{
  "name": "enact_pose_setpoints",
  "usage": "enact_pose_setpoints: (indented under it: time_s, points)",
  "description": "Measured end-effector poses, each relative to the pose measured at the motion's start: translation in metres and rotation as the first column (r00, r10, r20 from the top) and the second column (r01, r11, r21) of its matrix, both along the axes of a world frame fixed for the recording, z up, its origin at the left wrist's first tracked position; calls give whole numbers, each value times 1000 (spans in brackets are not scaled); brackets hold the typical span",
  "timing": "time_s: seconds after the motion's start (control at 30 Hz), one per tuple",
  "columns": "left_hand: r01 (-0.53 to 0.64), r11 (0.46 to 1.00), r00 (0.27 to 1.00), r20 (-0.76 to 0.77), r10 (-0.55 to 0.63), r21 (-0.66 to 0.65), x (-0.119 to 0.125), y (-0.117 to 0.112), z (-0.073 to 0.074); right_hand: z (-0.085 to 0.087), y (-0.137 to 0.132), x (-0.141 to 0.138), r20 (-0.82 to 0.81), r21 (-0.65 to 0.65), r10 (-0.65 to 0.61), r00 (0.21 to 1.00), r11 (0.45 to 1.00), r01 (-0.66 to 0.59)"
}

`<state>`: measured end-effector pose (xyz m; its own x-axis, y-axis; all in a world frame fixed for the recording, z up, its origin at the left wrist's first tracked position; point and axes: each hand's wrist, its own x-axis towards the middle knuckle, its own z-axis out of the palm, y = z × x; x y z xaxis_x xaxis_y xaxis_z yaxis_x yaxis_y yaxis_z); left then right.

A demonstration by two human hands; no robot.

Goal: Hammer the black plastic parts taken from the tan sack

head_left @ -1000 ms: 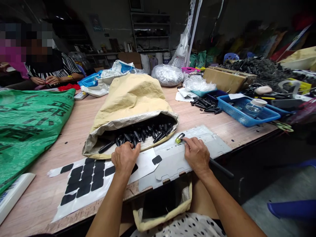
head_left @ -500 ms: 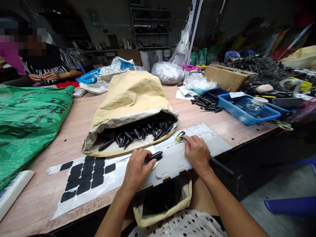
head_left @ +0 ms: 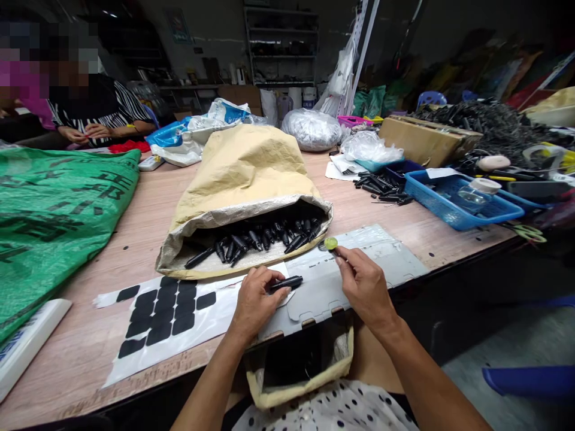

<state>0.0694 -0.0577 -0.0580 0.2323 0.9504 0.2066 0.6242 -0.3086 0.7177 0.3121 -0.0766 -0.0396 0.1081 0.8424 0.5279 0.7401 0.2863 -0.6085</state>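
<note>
My left hand (head_left: 255,299) rests over the grey board, its fingers closed on a black tube-shaped part (head_left: 290,282) that lies sideways and points right. In my right hand (head_left: 366,281) is a small hammer (head_left: 330,243) with a yellow-green face; the fist hides most of its handle. The hammer head is to the upper right of the tube-shaped part, apart from it. Under both hands lies the grey board (head_left: 386,257). Just beyond, a tan sack (head_left: 251,158) lies open towards me, with many black tube-shaped parts (head_left: 256,240) at its mouth.
A white sheet with black stickers (head_left: 166,317) lies left of the board. Further left is a green sack (head_left: 58,227). A blue basket (head_left: 467,215) and a heap of black parts (head_left: 381,184) stand right. Below the table edge hangs an open tan bag (head_left: 299,392). Another person sits far left.
My right hand has turned the hammer, so its yellow-green face now points more upward and towards me. My left hand keeps the black part in nearly the same place. The whole view has shifted slightly.
</note>
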Motion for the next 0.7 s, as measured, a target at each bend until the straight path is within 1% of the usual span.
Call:
enact_pose_setpoints:
  time_s: [0.03,0.1,0.13,0.2,0.37,0.43,0.5,0.57,0.7]
  points:
    - [-2,1000,1000,5,2,-1,0,0,0,4,-5,-8,-51,4,77,996,997,-77]
    - [-6,1000,1000,8,6,5,0,1,-2,11,-15,-24,-93,-9,200,975,979,-202]
    - [-7,1000,1000,7,7,8,0,1,-3,13,-19,-31,-93,-24,246,965,968,-249]
    - [-8,1000,1000,6,8,12,-1,1,-4,16,-24,-41,-76,-42,296,952,953,-300]
    - [2,1000,1000,4,-2,18,-1,0,-5,18,-27,-50,-32,20,288,957,957,-288]
    - [0,1000,1000,5,0,18,-1,0,-4,15,-27,-51,18,-14,288,957,958,-288]
    - [-9,1000,1000,4,9,17,0,0,-3,11,-27,-52,71,-83,300,951,952,-294]
    - [-13,1000,1000,1,13,21,0,0,-3,9,-26,-50,87,-114,294,952,952,-284]
    - [-2,999,1000,-1,2,38,1,0,-4,11,-25,-45,43,-24,218,975,976,-217]
